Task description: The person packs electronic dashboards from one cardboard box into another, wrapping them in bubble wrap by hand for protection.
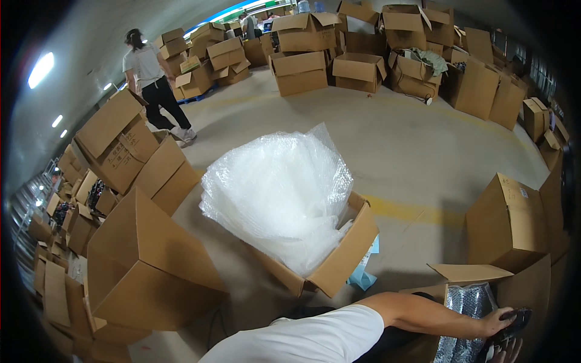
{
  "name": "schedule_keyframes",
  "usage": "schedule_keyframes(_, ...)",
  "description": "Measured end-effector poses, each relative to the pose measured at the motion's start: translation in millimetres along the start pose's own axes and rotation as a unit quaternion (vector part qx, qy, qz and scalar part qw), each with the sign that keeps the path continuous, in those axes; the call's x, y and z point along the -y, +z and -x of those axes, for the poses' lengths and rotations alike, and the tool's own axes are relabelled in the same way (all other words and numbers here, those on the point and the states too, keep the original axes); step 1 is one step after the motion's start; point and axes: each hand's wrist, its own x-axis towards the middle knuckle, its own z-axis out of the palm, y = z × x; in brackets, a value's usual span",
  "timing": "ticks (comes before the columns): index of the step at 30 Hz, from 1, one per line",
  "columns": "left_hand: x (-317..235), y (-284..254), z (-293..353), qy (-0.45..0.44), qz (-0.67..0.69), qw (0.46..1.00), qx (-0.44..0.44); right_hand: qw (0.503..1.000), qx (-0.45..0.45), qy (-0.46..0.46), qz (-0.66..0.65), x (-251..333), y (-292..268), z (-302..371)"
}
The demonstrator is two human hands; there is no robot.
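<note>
My left hand (497, 322), at the end of a bare forearm and white sleeve reaching across to the right, grips a glossy black object (519, 320) whose kind I cannot make out. It is over an open cardboard box (532, 290) at the lower right. Silver bubble wrap (466, 314) lines that box. Just below, at the picture's edge, my right hand (508, 351) shows only partly, its fingers stretched out beside something dark. In front of me, a large bundle of clear bubble wrap (278, 193) bulges out of another open cardboard box (345, 254).
A blue piece of packaging (363, 272) lies against the bubble-wrap box. Tall cardboard boxes (151, 266) crowd the left, and another carton (508, 224) stands at right. Stacked boxes (302, 66) line the far side. A person (151, 78) in a white top is at the far left.
</note>
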Motion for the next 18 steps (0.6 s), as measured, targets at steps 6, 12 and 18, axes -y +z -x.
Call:
schedule_keyframes(6,35.8,-20.2,-1.0,-0.281,0.243,0.927,0.059,0.867,0.102,-0.266,0.409,-32.3,33.7,-20.1)
schedule_keyframes(12,-19.5,-32.2,-20.0,-0.271,0.423,0.854,0.135,0.818,0.006,-0.269,0.508,-51.2,19.4,-32.6)
schedule_keyframes(18,6.3,-2.3,-13.3,-0.386,0.428,0.801,0.162,0.761,-0.043,-0.287,0.579,-81.4,-21.1,-21.8)
